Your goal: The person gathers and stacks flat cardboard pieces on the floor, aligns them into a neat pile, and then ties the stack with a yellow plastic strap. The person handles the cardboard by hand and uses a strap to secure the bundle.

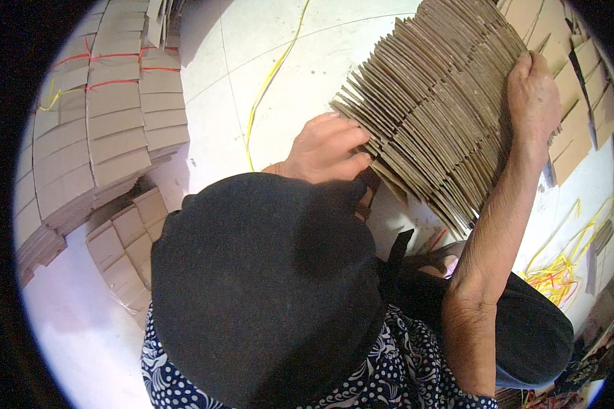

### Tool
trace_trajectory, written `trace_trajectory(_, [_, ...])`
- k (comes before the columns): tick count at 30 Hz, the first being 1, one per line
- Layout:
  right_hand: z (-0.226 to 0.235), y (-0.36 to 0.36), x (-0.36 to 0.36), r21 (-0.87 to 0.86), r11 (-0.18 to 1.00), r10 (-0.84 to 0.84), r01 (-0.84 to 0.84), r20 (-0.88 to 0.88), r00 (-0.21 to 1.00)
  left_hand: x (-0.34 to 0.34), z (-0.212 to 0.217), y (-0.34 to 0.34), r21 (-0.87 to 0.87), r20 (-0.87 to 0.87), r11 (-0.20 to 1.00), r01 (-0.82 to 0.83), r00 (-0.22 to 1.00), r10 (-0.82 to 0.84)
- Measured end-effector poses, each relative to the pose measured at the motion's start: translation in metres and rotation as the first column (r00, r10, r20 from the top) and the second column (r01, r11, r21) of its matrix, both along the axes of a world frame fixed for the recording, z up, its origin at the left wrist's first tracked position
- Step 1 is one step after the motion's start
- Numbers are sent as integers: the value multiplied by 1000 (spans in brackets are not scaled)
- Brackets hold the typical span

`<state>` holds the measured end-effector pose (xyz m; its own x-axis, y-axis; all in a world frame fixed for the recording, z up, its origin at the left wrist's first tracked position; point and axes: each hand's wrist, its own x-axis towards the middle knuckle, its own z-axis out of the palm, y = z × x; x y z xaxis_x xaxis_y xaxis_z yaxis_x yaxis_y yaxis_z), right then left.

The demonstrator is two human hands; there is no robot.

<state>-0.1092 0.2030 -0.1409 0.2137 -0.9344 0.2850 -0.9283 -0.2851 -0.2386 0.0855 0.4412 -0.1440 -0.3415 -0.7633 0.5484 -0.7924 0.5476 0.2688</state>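
A thick row of brown cardboard pieces (430, 116), packed on edge and slightly fanned, stands between my two hands at the upper right. My left hand (331, 148) is closed at its near left end, with fingertips on the outermost pieces. On the opposite side my right hand (535, 95) grips the right edge, fingers bent, the forearm reaching up from below. A large black rounded cloth shape (266, 286) in the middle hides most of my left forearm.
Stacked cardboard bundles (116, 102) with red ties stand at the left, and a lower stack (133, 238) lies beside them. More flat cardboard (573, 116) is beyond my right hand. A tangle of yellow and red straps (559, 273) lies right; a yellow strap (269, 82) crosses the pale floor.
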Motion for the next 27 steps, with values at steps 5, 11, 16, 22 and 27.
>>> trace_trajectory(5, [3, -12, -3, 135, 988, -76, 77, -8, 997, -7, 5, -13, -13, 4, 1000, -28, 1000, 28])
trace_trajectory(11, [-5, -24, -5, 136, 985, -103, 102, 0, 995, -1, -4, -7, 36, 10, 999, -29, 1000, 29])
trace_trajectory(16, [-1, -26, -1, 125, 983, -132, 134, -27, 991, 3, -6, 3, 29, 48, 999, -31, 998, 29])
trace_trajectory(22, [-4, -26, -2, 103, 987, -126, 124, 9, 992, 7, -5, 4, 23, 75, 1000, 9, 997, -10])
trace_trajectory(27, [-3, -25, -1, 96, 987, -130, 128, 14, 991, 9, -4, 6, 0, 83, 1000, 10, 997, -10])
